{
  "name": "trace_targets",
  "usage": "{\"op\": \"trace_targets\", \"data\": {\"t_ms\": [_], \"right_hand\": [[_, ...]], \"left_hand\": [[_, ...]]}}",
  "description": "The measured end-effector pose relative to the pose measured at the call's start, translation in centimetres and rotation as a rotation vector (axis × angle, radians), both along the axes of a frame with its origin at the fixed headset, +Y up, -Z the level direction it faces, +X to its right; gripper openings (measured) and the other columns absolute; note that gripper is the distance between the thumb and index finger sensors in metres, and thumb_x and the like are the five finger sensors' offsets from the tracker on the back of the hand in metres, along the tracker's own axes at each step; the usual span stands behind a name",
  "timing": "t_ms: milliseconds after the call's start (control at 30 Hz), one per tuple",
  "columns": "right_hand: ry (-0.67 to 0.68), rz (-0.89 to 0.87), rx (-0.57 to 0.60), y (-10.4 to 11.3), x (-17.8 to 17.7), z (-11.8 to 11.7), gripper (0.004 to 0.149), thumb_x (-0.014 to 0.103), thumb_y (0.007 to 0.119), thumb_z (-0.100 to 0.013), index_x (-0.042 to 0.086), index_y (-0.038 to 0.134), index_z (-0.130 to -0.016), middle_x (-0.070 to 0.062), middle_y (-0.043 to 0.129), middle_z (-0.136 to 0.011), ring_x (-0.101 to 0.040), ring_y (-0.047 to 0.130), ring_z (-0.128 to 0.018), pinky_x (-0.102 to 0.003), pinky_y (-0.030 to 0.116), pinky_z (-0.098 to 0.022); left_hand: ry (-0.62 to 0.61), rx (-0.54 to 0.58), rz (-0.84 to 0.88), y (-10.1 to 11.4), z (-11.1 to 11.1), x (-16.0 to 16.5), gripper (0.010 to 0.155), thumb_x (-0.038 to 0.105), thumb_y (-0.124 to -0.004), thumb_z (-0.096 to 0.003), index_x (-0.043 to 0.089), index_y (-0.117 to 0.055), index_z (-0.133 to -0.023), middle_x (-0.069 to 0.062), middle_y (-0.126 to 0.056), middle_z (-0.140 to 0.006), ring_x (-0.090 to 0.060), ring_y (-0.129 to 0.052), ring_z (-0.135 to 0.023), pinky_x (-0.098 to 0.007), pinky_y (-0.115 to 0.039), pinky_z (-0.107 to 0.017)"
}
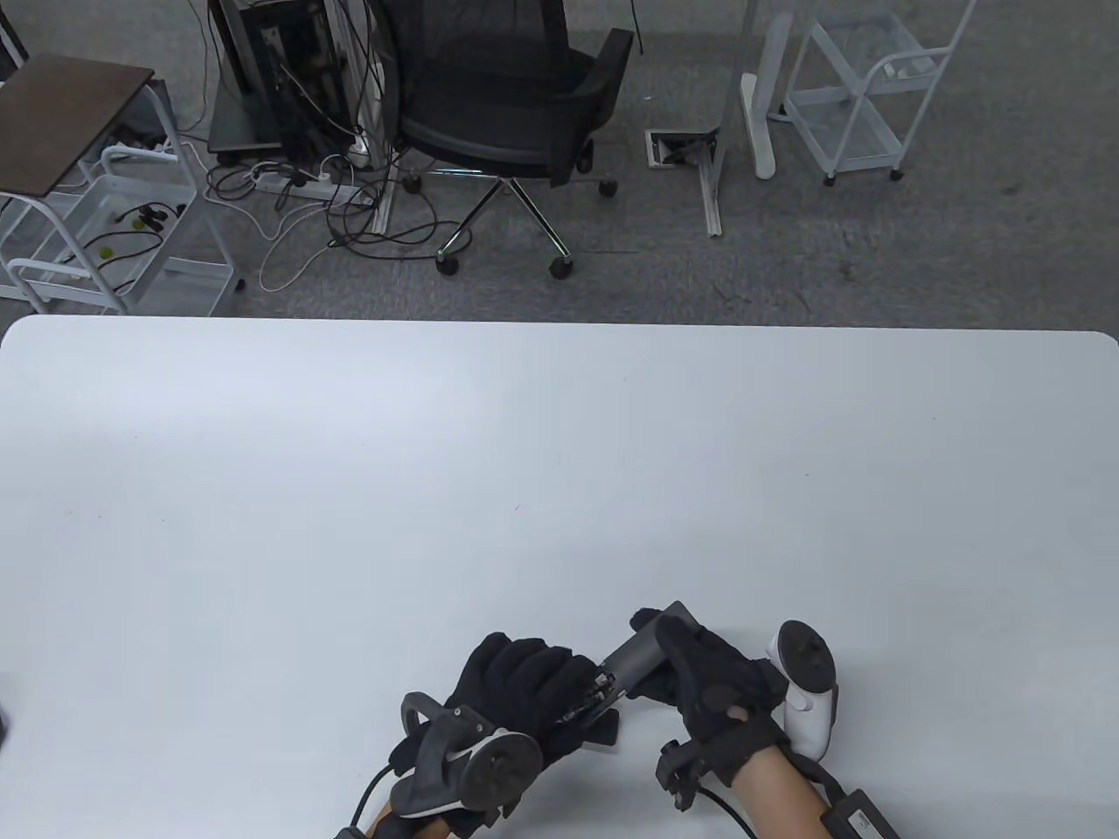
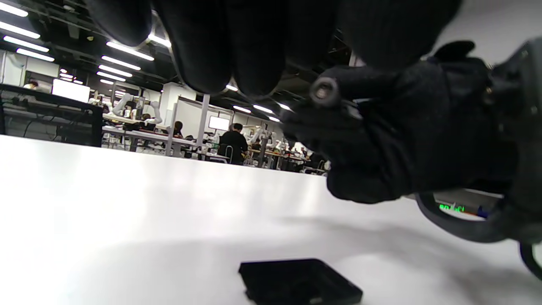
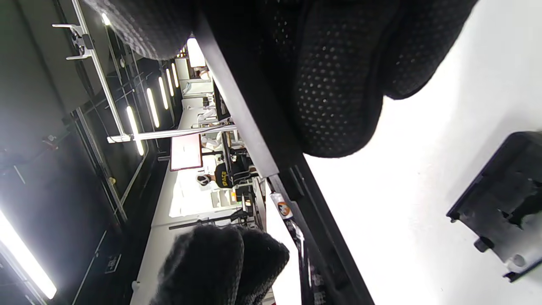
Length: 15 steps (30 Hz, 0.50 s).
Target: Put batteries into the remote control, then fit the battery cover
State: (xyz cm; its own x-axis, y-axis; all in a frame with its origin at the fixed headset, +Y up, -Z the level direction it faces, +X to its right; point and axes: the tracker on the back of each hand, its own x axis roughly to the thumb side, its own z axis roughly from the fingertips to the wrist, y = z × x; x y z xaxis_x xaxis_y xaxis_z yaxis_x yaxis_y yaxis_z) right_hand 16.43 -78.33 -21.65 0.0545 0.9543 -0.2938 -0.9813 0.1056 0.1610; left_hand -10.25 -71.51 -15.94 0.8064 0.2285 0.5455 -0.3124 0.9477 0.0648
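Near the table's (image 1: 262,489) front edge, the right hand (image 1: 712,686) is gripping one dark remote control (image 1: 638,655), fingers wrapped over it. The left hand (image 1: 516,690) is curling its fingertips at the remote's open end; what it is pinching, I cannot tell. One battery cover (image 2: 298,283) is lying flat on the table below both hands.

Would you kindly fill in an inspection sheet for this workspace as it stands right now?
Surface: white table, bare across most of its top.
Job's things: grey remote control held off the table near the front edge, battery bay end toward the left hand; black battery cover lying loose on the table below the hands; one battery seen in the bay.
Clutter: nothing seen on the table.
Hands: right hand grips the remote; left hand has fingertips at the bay end.
Cables: glove leads at both wrists; a tangle on the floor beyond the table.
Surroundings: office chair, white trolleys, grey carpet.
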Motion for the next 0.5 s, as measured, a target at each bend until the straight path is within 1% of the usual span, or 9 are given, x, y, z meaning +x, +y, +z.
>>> {"op": "trace_targets", "data": {"t_ms": [100, 233, 300, 433, 500], "right_hand": [[0.030, -0.035, 0.005, 0.1, 0.1, -0.1, 0.063, 0.047, 0.074, -0.051, 0.001, 0.076, -0.093, -0.020, 0.099, -0.071, -0.036, 0.105, -0.047, -0.057, 0.077, -0.053], [0.043, -0.045, 0.017, 0.2, 0.1, -0.1, 0.063, 0.047, 0.074, -0.051, 0.001, 0.076, -0.093, -0.020, 0.099, -0.071, -0.036, 0.105, -0.046, -0.056, 0.077, -0.053], [0.058, -0.051, 0.022, 0.3, -0.1, 0.0, 0.063, 0.047, 0.074, -0.051, 0.001, 0.076, -0.093, -0.020, 0.099, -0.070, -0.035, 0.105, -0.046, -0.056, 0.078, -0.053], [0.071, -0.055, 0.027, 0.3, -0.2, 0.1, 0.062, 0.047, 0.074, -0.051, 0.001, 0.076, -0.093, -0.020, 0.100, -0.070, -0.035, 0.105, -0.045, -0.056, 0.078, -0.052], [0.066, -0.047, 0.032, 0.4, -0.3, 0.2, 0.062, 0.047, 0.074, -0.051, 0.002, 0.076, -0.093, -0.020, 0.099, -0.070, -0.035, 0.105, -0.045, -0.055, 0.078, -0.052]], "left_hand": [[0.005, -0.061, 0.061, -0.3, -0.6, -0.7, 0.065, 0.056, -0.076, -0.0401, 0.034, -0.071, -0.101, 0.002, -0.087, -0.103, -0.029, -0.085, -0.098, -0.060, -0.063, -0.082], [-0.020, -0.169, 0.147, -0.9, -1.2, -1.1, 0.064, 0.055, -0.075, -0.0407, 0.032, -0.073, -0.100, 0.001, -0.091, -0.098, -0.028, -0.088, -0.096, -0.060, -0.064, -0.081], [-0.027, -0.191, 0.182, -1.1, -1.3, -1.1, 0.063, 0.053, -0.074, -0.0410, 0.032, -0.074, -0.100, 0.002, -0.093, -0.096, -0.027, -0.090, -0.094, -0.059, -0.065, -0.081], [-0.031, -0.199, 0.176, -1.3, -1.4, -0.9, 0.062, 0.053, -0.075, -0.0406, 0.031, -0.074, -0.099, 0.003, -0.096, -0.092, -0.025, -0.093, -0.091, -0.058, -0.066, -0.081], [-0.039, -0.222, 0.189, -1.6, -1.5, -0.9, 0.063, 0.054, -0.076, -0.0405, 0.031, -0.074, -0.099, 0.004, -0.097, -0.091, -0.025, -0.094, -0.090, -0.058, -0.067, -0.080]]}}
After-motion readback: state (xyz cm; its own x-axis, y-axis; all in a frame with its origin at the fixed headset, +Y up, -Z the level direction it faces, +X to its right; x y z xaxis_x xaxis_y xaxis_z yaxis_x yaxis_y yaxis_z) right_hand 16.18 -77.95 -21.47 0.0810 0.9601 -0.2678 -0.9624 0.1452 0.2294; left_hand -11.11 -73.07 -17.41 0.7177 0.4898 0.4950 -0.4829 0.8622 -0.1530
